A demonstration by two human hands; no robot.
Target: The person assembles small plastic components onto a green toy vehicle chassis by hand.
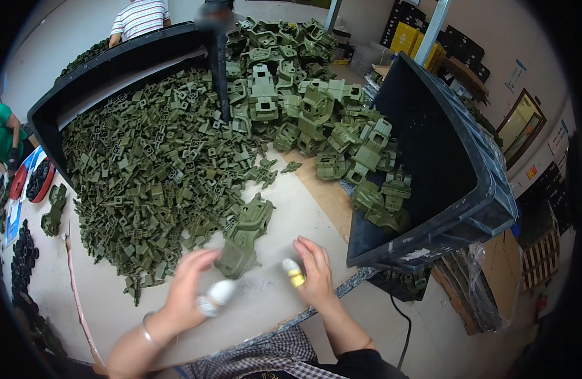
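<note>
On the tabletop before me lies an olive-green plastic toy vehicle body (pixel 245 237), longer than the small parts around it. My left hand (pixel 188 287) is at its near left side, fingers apart and slightly blurred, with a white wrap round the thumb. Whether its fingertips touch the body I cannot tell. To the right of the body, my right hand (pixel 315 275) is held over the table, its fingers stretched and nothing in them. White and yellow wraps cover that thumb. A large heap of small green plastic parts (pixel 152 170) spreads beyond my left hand.
A black bin (pixel 486 208) lies tipped at the right, larger green bodies (pixel 366 145) spilling from it. Another black bin (pixel 51 120) stands behind the small-parts heap. A green vehicle piece (pixel 53 211) and black wheel-like parts (pixel 24 259) lie left. A person in green (pixel 3 132) stands far left.
</note>
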